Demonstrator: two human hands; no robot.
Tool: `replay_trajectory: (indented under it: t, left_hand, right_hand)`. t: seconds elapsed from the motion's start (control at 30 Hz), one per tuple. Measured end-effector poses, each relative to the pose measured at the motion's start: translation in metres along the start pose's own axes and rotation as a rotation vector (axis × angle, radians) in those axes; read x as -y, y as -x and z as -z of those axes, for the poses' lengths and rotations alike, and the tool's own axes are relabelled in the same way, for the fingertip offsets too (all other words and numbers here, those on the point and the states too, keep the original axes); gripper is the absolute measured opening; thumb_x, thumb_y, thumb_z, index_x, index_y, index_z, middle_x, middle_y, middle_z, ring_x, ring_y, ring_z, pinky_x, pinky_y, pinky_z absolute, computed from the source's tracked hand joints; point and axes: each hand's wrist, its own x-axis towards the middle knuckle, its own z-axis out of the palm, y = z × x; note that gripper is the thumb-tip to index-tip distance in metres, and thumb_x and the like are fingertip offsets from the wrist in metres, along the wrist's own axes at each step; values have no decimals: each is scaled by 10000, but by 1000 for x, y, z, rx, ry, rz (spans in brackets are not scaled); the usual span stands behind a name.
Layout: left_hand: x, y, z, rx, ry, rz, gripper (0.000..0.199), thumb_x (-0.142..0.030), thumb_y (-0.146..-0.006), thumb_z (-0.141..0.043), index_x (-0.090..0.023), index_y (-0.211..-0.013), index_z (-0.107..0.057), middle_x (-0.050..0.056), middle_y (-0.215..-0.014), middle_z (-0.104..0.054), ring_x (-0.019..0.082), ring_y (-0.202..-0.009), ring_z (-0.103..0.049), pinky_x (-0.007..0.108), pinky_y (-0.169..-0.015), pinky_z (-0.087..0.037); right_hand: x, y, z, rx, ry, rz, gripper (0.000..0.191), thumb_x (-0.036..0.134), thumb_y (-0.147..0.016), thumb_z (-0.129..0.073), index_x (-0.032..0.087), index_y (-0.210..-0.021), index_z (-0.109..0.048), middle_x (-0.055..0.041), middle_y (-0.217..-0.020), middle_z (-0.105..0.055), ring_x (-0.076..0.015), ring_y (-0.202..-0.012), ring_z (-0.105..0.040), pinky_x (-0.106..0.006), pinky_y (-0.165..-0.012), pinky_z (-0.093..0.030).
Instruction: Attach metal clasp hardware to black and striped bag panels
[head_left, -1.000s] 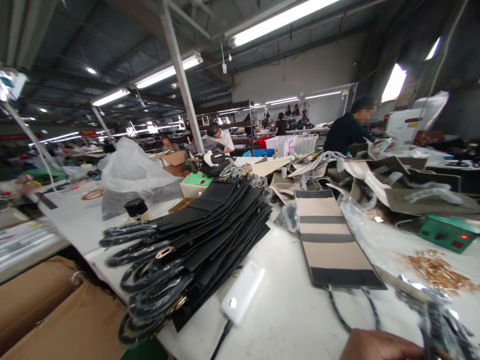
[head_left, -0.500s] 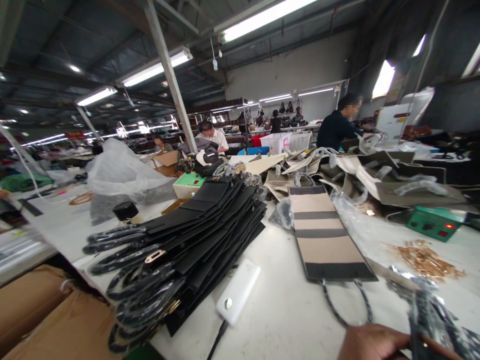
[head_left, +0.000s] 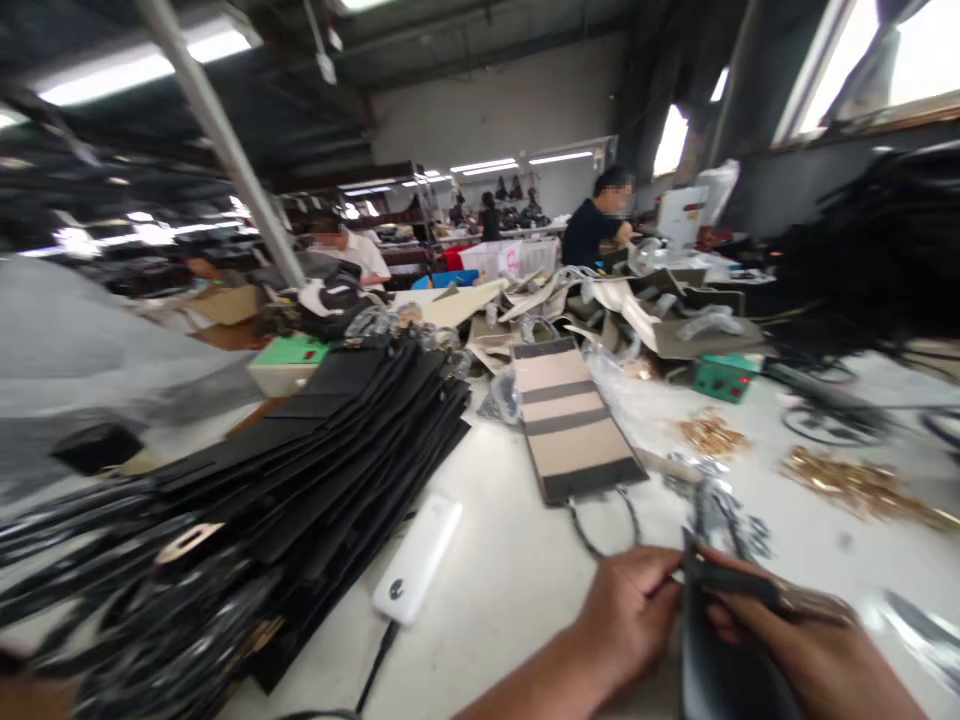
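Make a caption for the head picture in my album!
Left grip and right grip holding a black piece, with stacked black panels on the white table.

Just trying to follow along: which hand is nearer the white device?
Left. The left hand is right of the white device; the right hand is farther right, across the black piece.

The white table [head_left: 491, 560] bears a stack of black panels [head_left: 352, 460] well to the left of the left hand [head_left: 634, 610], with a white device [head_left: 418, 560] between. Beyond that hand lies a beige-and-dark striped panel [head_left: 574, 418]; beyond the right hand [head_left: 795, 620], golden metal pieces [head_left: 711, 433] and a green box [head_left: 722, 379].
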Motion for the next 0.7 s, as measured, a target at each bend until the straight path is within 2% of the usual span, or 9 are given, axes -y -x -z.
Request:
replay_trajectory:
  t: [0.07,0.13,0.27,0.33,0.4,0.47,0.6,0.7]
  left_hand:
    - [0,-2,-1,-21,47,10,331,-312,-1013,-483,-224,-1186,-751,95,-1161,-755,252,-1070,-694,344,-968,-504]
    - [4,-6,0,-24,24,48,312,-324,-1005,-518,-241,-1204,-743,93,-1207,-743,259,-1107,-681,362,-1000,-494]
    - [22,-12,5,-12,-64,38,307,-349,-980,-561,-257,-1210,-742,87,-1228,-738,279,-1126,-675,389,-1021,-489]
    - [27,-13,8,6,-81,17,309,-362,-966,-579,-259,-1205,-747,79,-1225,-740,286,-1136,-672,393,-1027,-488]
    - [29,-14,10,17,-55,53,309,-372,-944,-612,-256,-1193,-754,73,-1230,-739,295,-1156,-663,398,-1049,-475]
    - [28,-17,14,33,61,176,326,-362,-902,-674,-251,-1198,-752,68,-1233,-738,304,-1169,-656,397,-1056,-472]
    - [23,-21,22,105,528,454,542,-377,-806,-749,-232,-1323,-672,81,-1230,-735,315,-1134,-674,379,-954,-538]
    - [22,-21,25,140,750,528,695,-513,-772,-763,-208,-1379,-620,109,-1248,-722,327,-1135,-672,378,-908,-557]
  right_hand:
    - [14,8,0,72,-82,-68,472,490,-701,-825,209,-1080,-808,-116,-890,-790,-291,-737,-736,-416,-674,-630]
    - [24,8,-4,90,-155,-72,488,485,-747,-799,169,-1118,-786,-88,-803,-772,-254,-699,-714,-396,-669,-613]
    - [28,2,-8,86,-241,-74,434,433,-743,-808,149,-1070,-781,-54,-761,-747,-189,-651,-683,-321,-626,-584]
    - [27,1,-9,91,-265,-77,423,420,-724,-821,146,-1044,-784,-46,-739,-738,-172,-629,-671,-298,-605,-574]
    - [24,0,-10,87,-270,-69,415,412,-738,-807,144,-1054,-780,-46,-740,-737,-169,-619,-669,-290,-590,-567]
    - [20,-1,-12,74,-242,-37,378,391,-787,-760,150,-1077,-777,-45,-748,-737,-170,-623,-670,-287,-591,-561]
    - [15,-2,-20,32,-123,13,304,297,-849,-667,187,-1108,-782,-15,-691,-711,-166,-619,-658,-272,-596,-534]
    - [19,4,-25,52,-39,8,323,221,-851,-624,217,-1134,-780,6,-681,-705,-168,-633,-666,-262,-601,-516]
